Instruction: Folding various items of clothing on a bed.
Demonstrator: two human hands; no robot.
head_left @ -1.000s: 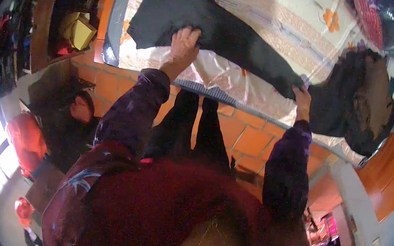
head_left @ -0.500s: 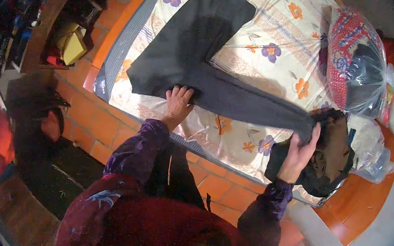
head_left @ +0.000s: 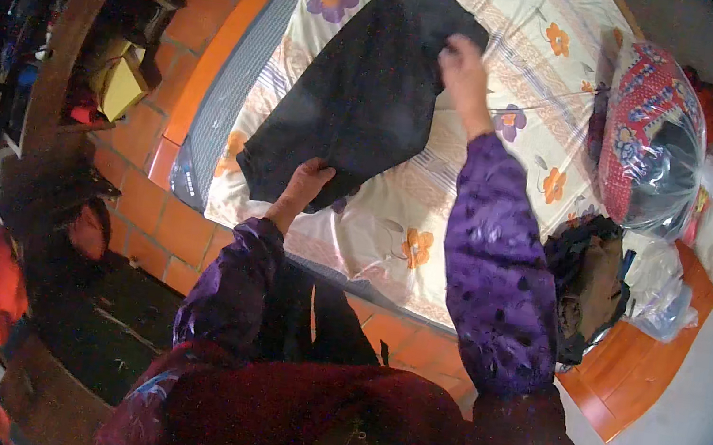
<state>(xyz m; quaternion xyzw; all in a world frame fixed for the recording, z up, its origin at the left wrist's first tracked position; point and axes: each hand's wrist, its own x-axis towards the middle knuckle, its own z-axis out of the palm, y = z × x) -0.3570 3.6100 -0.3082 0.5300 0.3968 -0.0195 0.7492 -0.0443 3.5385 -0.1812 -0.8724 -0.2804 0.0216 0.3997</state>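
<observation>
A black garment (head_left: 365, 81) lies folded in a long shape on a flower-printed bedsheet (head_left: 521, 43); whether it is a top or trousers, I cannot tell. My left hand (head_left: 300, 187) is at its near lower edge, thumb on top of the cloth and the other fingers mostly hidden under the fold. Over its far right edge is my right hand (head_left: 466, 76), fingers smeared by motion, at or just above the cloth.
Dark and brown clothes (head_left: 593, 292) lie heaped at the bed's right end. Behind them stands a clear plastic bag (head_left: 651, 143) of red patterned bedding, with white plastic bags (head_left: 660, 291) alongside. A wooden shelf (head_left: 70, 54) stands left, across the tiled floor (head_left: 139, 214).
The garment's long narrow part, stretched out to the right before, is now folded back over the body. My right hand has moved far up and left; my left hand stays near the lower edge.
</observation>
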